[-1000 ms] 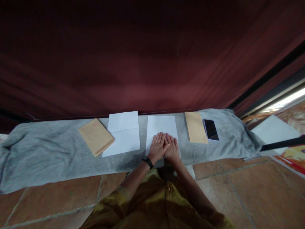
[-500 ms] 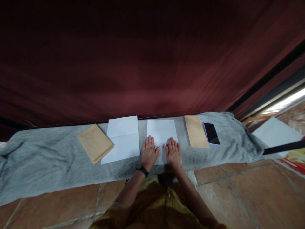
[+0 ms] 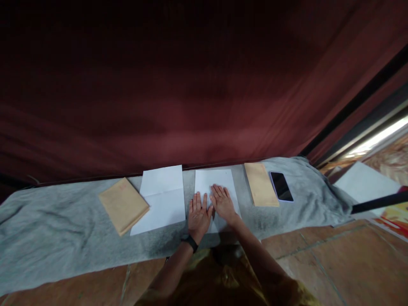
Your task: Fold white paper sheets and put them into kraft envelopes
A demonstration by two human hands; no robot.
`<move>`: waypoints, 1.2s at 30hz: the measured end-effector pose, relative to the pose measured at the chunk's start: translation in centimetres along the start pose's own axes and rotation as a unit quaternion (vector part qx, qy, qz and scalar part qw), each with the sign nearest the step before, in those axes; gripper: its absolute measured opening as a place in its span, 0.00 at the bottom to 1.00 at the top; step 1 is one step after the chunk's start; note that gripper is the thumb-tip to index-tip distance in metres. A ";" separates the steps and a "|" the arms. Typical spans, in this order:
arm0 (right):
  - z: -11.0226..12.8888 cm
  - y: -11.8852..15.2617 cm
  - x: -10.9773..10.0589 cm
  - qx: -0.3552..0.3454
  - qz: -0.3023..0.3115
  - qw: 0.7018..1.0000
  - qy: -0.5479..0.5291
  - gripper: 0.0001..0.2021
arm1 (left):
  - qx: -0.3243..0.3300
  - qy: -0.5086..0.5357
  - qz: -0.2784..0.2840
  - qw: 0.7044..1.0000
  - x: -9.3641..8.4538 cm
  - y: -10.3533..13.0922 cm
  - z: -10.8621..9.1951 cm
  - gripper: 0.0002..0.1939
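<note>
A white sheet of paper [image 3: 204, 180] lies on the grey cloth in front of me. My left hand [image 3: 198, 217] rests flat on its left edge, fingers spread a little, with a dark band at the wrist. Flat on the middle of the same sheet is my right hand [image 3: 223, 205], its fingers slanting up and left. The two hands are close together, and neither grips anything. Just left of them lies a second white sheet [image 3: 164, 195] with a crease across it. A stack of brown envelopes [image 3: 123, 205] overlaps that sheet's left side.
Right of my hands lie more brown envelopes [image 3: 261, 185] and a phone [image 3: 281, 186] with a dark screen. The grey cloth [image 3: 63, 229] covers a long, narrow surface. A dark red curtain [image 3: 204, 106] hangs behind it. At far right a black bar [image 3: 379, 203] crosses in front of papers.
My right hand has moved left and up over the sheet, toward its middle. My left hand stays at the left edge. The whole view has shifted slightly, with things lower in the picture.
</note>
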State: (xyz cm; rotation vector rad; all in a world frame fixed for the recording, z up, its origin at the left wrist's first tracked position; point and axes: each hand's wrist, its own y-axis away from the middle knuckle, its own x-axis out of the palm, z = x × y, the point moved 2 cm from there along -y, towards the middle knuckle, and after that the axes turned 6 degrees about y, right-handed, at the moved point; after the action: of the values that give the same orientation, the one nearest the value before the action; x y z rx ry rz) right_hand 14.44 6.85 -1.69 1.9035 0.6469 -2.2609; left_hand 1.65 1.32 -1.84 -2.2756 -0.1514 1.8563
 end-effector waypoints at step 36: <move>-2.7 -0.3 2.2 0.115 -0.095 0.987 0.059 0.27 | -0.019 0.030 0.032 0.999 3.3 -12.1 0.9 0.36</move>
State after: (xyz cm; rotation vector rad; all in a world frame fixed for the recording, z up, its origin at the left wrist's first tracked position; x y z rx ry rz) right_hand 16.31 8.53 -4.08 2.1826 0.6298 -2.4475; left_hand 2.03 13.87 -2.53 -2.3860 -0.1084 1.8277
